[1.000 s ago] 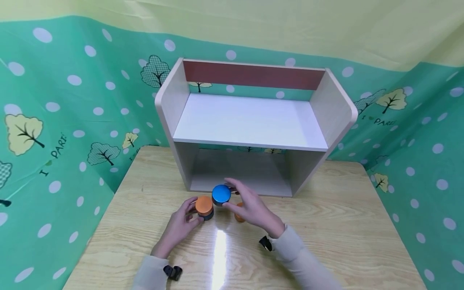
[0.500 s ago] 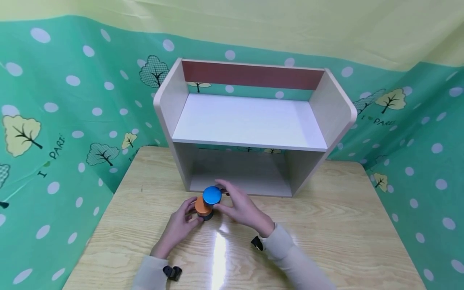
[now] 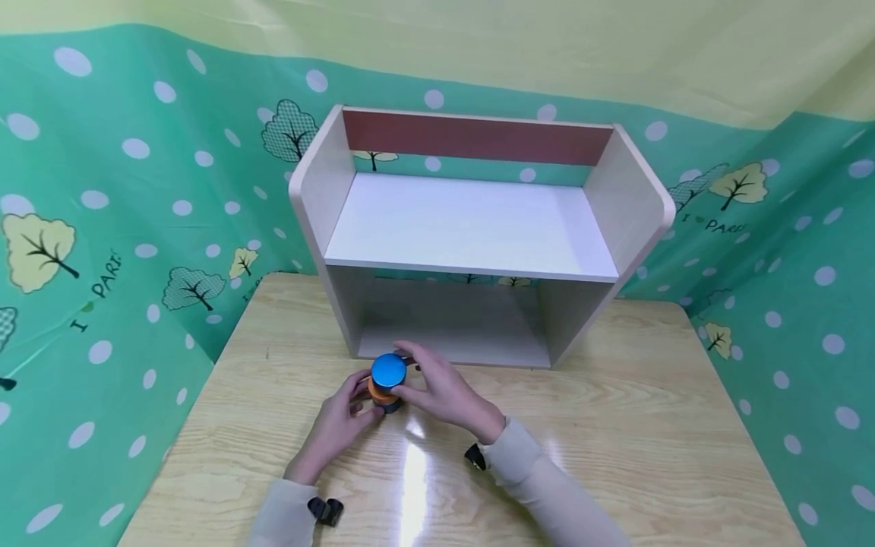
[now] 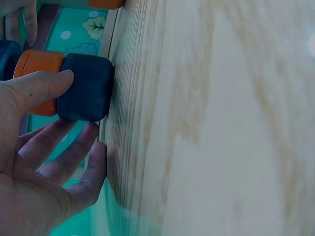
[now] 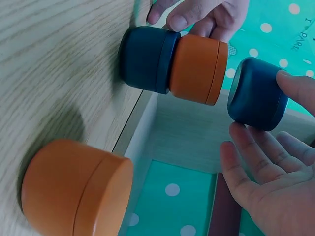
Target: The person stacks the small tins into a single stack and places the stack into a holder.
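Observation:
My right hand [image 3: 444, 391] pinches a small round lidded jar with a shiny blue top [image 3: 389, 370] between thumb and fingers. It is held over an orange jar [image 5: 197, 69], and the right wrist view shows a narrow gap between them. That orange jar sits on a dark blue jar [image 5: 147, 59], which stands on the table. Around this pair curls my left hand [image 3: 335, 429], its thumb on the lower jar in the left wrist view. A second orange jar [image 5: 74, 187] stands apart on the table; my right hand hides it in the head view.
Behind the hands stands a two-level white shelf [image 3: 472, 228] with a reddish back strip. The wooden table [image 3: 649, 425] extends to both sides. A green dotted curtain [image 3: 123, 190] surrounds the back and sides.
My right hand has carried the blue jar left, from beside the orange jar to above it. The left hand stays around the lower jars.

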The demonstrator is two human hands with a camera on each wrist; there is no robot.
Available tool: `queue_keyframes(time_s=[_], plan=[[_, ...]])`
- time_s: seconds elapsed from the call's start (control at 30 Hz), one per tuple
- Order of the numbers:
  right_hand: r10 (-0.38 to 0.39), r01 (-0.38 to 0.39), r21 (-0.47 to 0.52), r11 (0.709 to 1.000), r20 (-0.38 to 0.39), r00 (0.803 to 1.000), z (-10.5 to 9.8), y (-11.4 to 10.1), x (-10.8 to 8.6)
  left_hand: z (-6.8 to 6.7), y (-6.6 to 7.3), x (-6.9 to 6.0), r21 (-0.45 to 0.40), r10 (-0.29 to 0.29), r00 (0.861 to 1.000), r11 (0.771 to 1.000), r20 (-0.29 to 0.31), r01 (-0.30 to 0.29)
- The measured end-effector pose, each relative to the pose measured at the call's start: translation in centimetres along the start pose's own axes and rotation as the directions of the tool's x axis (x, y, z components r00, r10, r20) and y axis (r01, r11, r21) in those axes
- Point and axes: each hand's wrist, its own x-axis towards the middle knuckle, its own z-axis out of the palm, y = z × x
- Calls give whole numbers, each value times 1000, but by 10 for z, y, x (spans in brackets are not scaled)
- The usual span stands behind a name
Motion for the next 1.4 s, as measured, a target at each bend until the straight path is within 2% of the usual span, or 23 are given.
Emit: queue_keyframes(time_s=[0.23,0.47,0.83,1.1,1.4], plan=[[1,0,-5,1000,15,1000,2,-1,1,1,-2,1,11,-9,1000,1000,-12,9],[-25,25,2,1000,16,1000,4,-1,3,2,-1,1,21,11,1000,1000,-18,-10],[2,-2,-2,1000,32,999,7,-1,4,1,-1,0,16,8,1000,1000,-17,-8],[5,-5,8,1000,38,999,9,1,5,1,-2,0,-8,7,1000,1000,-8,-7],[1,-1,13,1000,34,999,11,4,4,1,-2,0,4,10,1000,1000,-11,-10]])
